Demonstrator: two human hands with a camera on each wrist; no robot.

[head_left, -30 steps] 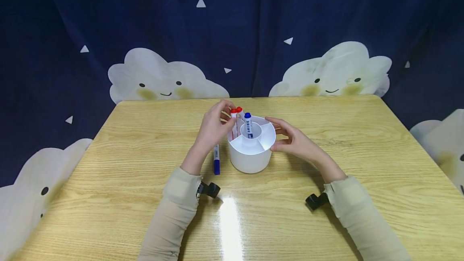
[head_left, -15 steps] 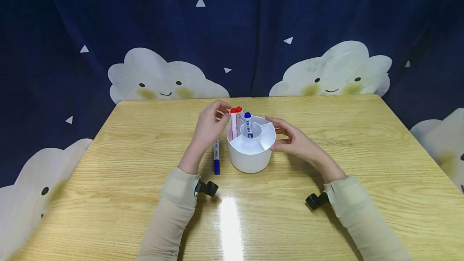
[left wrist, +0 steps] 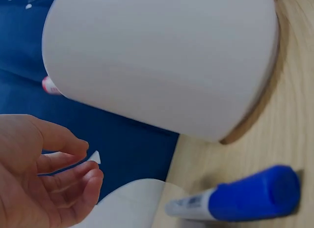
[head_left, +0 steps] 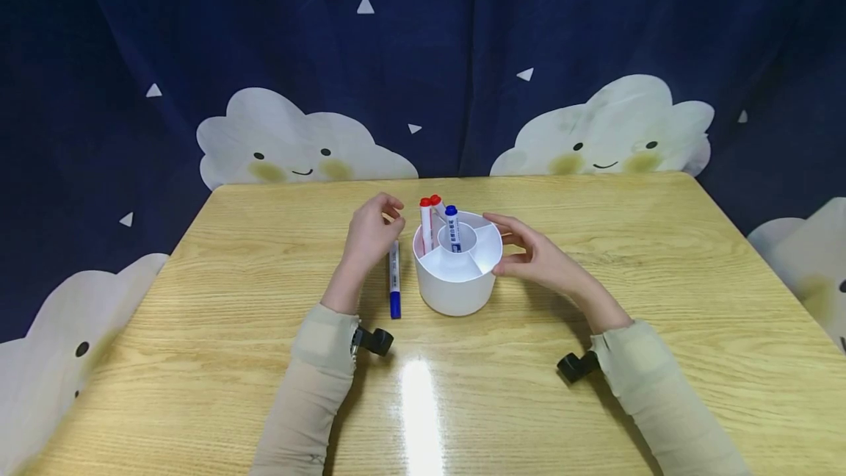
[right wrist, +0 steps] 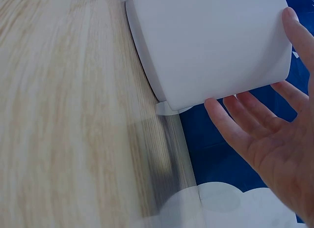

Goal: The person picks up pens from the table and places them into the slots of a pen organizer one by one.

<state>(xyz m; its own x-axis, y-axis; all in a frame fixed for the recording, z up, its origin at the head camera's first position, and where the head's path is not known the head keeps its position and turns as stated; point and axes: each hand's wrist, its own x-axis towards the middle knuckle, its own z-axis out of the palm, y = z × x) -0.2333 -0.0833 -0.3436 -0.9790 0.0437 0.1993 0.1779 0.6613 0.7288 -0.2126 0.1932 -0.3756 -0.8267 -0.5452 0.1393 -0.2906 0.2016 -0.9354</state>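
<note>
A round white pen holder (head_left: 456, 294) with divided compartments stands upright on the table. Two red-capped markers, one in front (head_left: 426, 226) and one behind it (head_left: 437, 201), lean in its left compartment; a blue-capped marker (head_left: 453, 230) stands in the central cup. My right hand (head_left: 540, 259) grips the holder's right side, thumb at the near rim and fingers along the far side. To the left of the holder, my left hand (head_left: 371, 232) hovers with loosely bent fingers, holding nothing. Close by it, another blue-capped marker (head_left: 394, 281) lies on the table, cap toward me.
The wooden table (head_left: 218, 300) reaches back to a dark blue curtain (head_left: 436, 57) printed with white clouds and triangles. Black wrist camera mounts (head_left: 377, 341) jut inward from both sleeves, low over the table. Light reflects off the table at the front.
My left hand has let go of the front red-capped marker in the holder and moved left and slightly down, away from it. The right hand has stayed on the holder.
</note>
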